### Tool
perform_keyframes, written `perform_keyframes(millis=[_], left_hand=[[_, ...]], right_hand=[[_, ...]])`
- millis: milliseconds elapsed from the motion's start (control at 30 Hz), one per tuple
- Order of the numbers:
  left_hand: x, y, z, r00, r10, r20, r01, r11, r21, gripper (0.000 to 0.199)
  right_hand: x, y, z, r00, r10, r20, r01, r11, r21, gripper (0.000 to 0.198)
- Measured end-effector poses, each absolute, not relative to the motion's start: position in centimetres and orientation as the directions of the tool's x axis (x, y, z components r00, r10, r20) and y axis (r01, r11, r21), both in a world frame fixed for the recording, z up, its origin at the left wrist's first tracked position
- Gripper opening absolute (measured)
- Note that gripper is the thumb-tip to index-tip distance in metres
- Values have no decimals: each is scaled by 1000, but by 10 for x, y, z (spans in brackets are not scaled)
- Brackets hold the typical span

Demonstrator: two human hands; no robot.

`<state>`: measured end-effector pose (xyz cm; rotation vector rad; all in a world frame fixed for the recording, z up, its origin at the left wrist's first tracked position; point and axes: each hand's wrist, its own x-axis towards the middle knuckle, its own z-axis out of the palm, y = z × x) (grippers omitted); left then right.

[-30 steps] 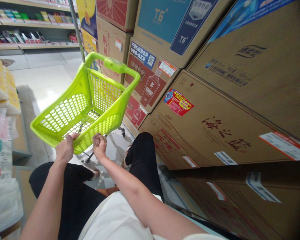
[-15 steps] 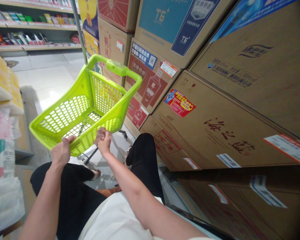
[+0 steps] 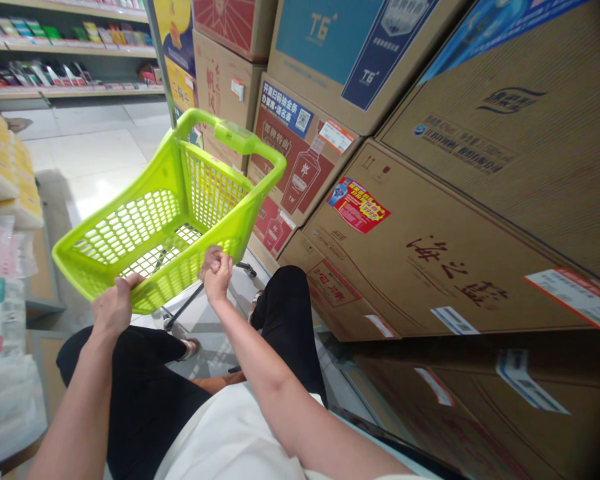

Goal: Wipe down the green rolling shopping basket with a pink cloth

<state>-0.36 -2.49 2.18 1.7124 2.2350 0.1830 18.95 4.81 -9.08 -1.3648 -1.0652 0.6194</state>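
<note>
A bright green plastic shopping cart basket [image 3: 130, 220] with perforated sides stands before me on a dark metal frame. My left hand [image 3: 114, 303] is closed over the basket's near rim at its left part, thumb on top. Beside the near side wall, my right hand [image 3: 217, 277] pinches a small crumpled brownish cloth [image 3: 211, 259], held against or very close to the green mesh; whether it touches is hard to tell. The basket's raised handle [image 3: 235, 137] lies at the far right, away from both hands.
Stacked cardboard cartons [image 3: 405, 247] wall off the right side. At the left edge lie yellow-wrapped packs [image 3: 10, 167] and white plastic packages [image 3: 15, 393]. Goods fill shelves [image 3: 75, 48] at the back, beyond the tiled floor [image 3: 95, 140]. A thin grey pole [image 3: 163, 60] rises behind the basket.
My right hand with the cloth has shifted slightly right and up along the basket's near side. My left hand and the basket's left end sit slightly further left.
</note>
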Motion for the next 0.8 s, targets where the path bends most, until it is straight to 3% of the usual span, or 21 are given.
perform_keyframes(millis=[167, 400, 600, 800], left_hand=[[-12, -20, 16, -276, 947, -166, 910, 313, 272, 90], [-22, -16, 10, -288, 938, -191, 911, 330, 247, 85], [-22, -16, 8, -279, 940, -198, 920, 320, 224, 83], [-19, -14, 14, -264, 942, -209, 928, 307, 210, 82]], right_hand=[[196, 64, -72, 446, 801, 399, 338, 262, -904, 31], [209, 47, -108, 406, 882, 241, 296, 122, -947, 35], [220, 66, -71, 422, 785, 453, 429, 267, -863, 33], [226, 61, -102, 340, 866, 367, 396, 222, -891, 32]])
